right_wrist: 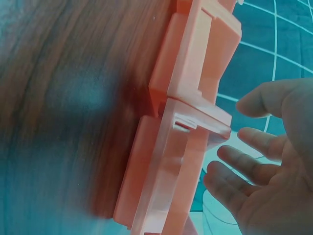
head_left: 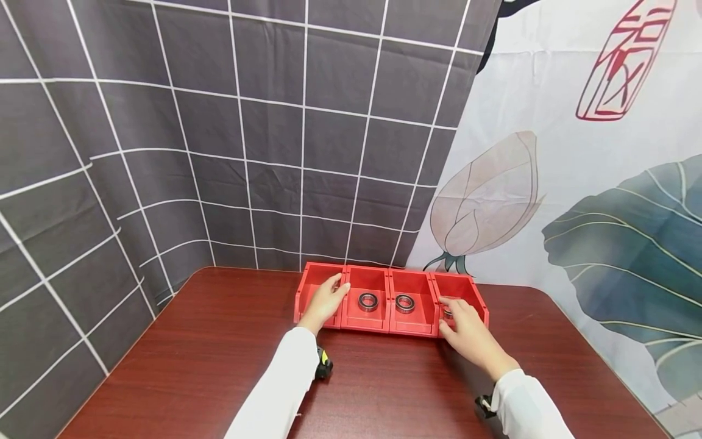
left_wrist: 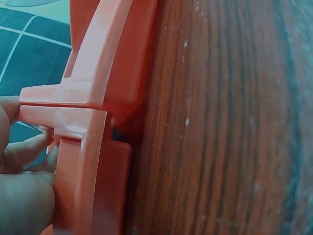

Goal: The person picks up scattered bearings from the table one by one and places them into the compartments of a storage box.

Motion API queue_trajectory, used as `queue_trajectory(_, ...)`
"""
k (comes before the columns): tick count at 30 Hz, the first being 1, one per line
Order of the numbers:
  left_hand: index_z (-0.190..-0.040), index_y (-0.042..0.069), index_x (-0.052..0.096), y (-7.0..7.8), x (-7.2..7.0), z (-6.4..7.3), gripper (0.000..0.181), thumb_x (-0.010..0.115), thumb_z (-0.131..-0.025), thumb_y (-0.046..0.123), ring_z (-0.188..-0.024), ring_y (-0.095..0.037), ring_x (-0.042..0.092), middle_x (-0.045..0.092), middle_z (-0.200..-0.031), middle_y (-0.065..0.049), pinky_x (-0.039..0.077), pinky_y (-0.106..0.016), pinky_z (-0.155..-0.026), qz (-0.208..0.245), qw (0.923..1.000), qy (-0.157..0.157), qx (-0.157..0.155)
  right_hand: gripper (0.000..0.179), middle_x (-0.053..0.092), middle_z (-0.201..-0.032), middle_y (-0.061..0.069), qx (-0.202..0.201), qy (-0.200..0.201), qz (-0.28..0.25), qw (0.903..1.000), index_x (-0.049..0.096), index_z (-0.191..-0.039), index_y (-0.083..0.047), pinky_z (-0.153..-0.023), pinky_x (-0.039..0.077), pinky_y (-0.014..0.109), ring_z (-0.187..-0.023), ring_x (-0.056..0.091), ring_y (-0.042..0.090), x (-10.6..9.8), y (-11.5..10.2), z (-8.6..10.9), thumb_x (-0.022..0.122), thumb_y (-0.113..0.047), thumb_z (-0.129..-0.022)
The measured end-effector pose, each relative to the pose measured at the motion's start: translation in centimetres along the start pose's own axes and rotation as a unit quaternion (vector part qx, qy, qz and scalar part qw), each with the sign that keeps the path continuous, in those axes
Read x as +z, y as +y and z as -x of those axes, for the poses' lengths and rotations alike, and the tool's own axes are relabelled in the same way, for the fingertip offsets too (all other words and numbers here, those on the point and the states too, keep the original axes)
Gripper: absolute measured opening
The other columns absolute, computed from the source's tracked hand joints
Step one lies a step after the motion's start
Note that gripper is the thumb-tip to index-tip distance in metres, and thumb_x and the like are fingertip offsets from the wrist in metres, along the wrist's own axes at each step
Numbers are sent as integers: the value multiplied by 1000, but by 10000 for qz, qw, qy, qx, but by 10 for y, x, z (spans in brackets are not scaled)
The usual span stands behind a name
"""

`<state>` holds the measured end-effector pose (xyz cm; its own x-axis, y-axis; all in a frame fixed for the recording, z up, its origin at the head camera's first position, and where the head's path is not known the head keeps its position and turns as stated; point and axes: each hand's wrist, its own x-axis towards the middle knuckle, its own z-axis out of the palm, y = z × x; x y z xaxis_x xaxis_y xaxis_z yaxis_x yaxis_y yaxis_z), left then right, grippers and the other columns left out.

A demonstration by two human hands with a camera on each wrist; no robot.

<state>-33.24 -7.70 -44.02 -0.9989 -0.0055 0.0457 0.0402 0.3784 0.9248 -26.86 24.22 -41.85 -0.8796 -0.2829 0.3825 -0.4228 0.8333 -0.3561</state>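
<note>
Several red plastic bins stand side by side in a row on the table. My left hand (head_left: pixel 328 299) reaches over the leftmost bin (head_left: pixel 315 276), its fingers loosely bent beside the dividing wall; the bin's front partly hides them in the left wrist view, and no held thing shows. Over the rightmost bin (head_left: pixel 457 285) is my right hand (head_left: pixel 468 329), fingers spread and slightly bent, with nothing between them in the right wrist view. Below its fingers a ball bearing (head_left: pixel 448 313) is partly covered. Other bearings lie flat in the two middle bins: one bearing (head_left: pixel 368 301) left, another bearing (head_left: pixel 404 303) right.
The reddish-brown wooden table (head_left: pixel 219 353) extends in front of and beside the bins. Behind it hangs a dark grey cloth (head_left: pixel 263 134) with white grid lines. A white cloth (head_left: pixel 554 158) with lotus prints hangs at the right. Each wrist carries a small black device.
</note>
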Motion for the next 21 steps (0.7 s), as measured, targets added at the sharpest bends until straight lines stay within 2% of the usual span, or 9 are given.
queue_trajectory(7, -147, 10, 40, 1, 0, 0, 59, 58, -96, 34, -131, -35, 46, 48, -143, -16, 40, -50, -104, 23, 10000, 24, 12, 57, 54, -126, 18, 68, -139, 68, 9999, 50, -136, -1, -89, 52, 51, -113, 50, 33, -3, -6, 6, 71, -12, -84)
queue_trajectory(15, -145, 7, 42, -1, -1, -2, 59, 59, -96, 35, -129, -35, 47, 49, -141, -18, 40, -49, -104, -108, 9998, 17, 145, 57, 55, -124, 17, -177, 20, 170, 9997, 52, -134, -1, -88, 51, 52, -110, 51, 33, -4, -11, 14, 73, -13, -82)
queue_trajectory(21, -146, 8, 41, 1, -1, -3, 60, 58, -96, 36, -129, -35, 48, 49, -142, -16, 41, -50, -103, -177, 9998, -37, 73, 56, 56, -123, 15, -170, -37, 159, 9997, 53, -133, -2, -85, 53, 50, -109, 51, 31, -6, -16, 20, 74, -14, -81)
